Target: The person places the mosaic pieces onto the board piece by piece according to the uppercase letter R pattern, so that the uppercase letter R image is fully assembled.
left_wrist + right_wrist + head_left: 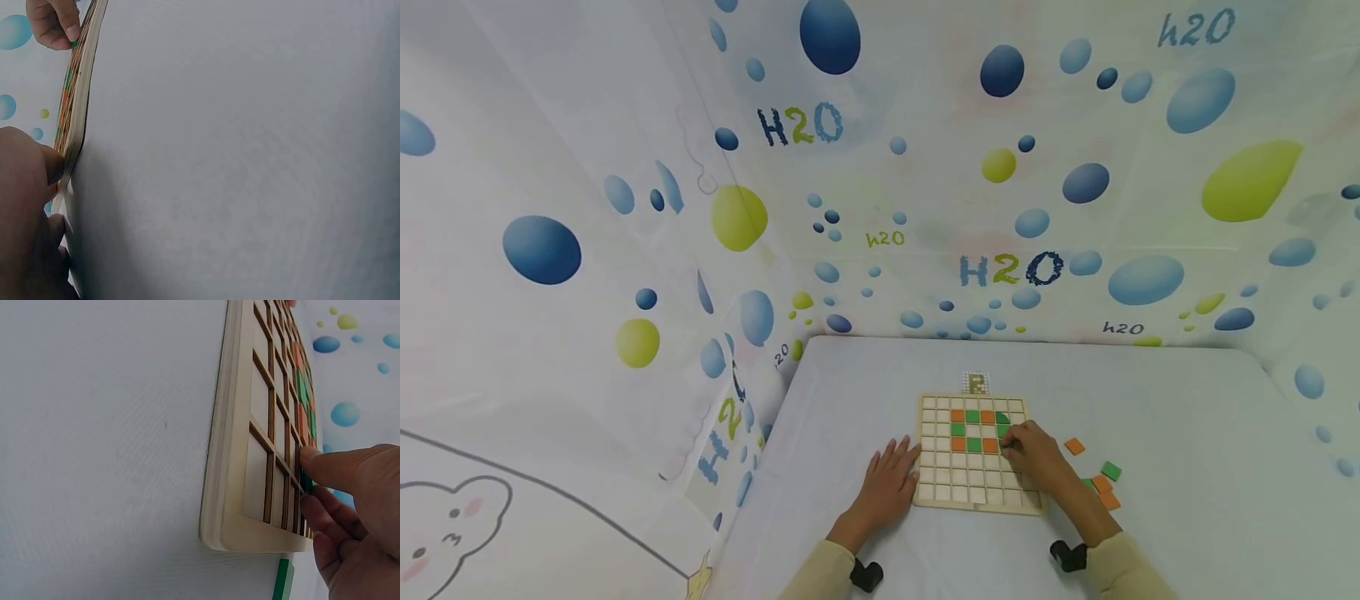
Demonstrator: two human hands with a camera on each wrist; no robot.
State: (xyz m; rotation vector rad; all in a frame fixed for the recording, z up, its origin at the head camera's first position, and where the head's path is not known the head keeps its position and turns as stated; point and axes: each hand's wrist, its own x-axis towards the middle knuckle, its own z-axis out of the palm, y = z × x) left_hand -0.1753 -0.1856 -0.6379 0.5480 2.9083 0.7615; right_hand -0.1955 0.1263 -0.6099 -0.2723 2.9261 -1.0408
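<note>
A wooden grid board [940, 502] lies on the table, with orange and green square tiles set in some of its cells and a rounded green tile [1002, 417] near its upper right. My left hand [889, 483] lies with fingers spread, touching the board's left edge. Over the right part of the board, my right hand [1037, 457] pinches a green tile [306, 480] between thumb and fingers, down at the cells below the tile pattern. The fingers hide most of that tile. In the left wrist view, the board [90, 62] appears edge-on beside the left hand.
Right of the board lie loose tiles, among them an orange tile [1075, 447] and a green tile [1112, 471]. A small pattern card [976, 383] stands at the board's far edge. White sheeting printed with drops [880, 167] encloses the table's back and left.
</note>
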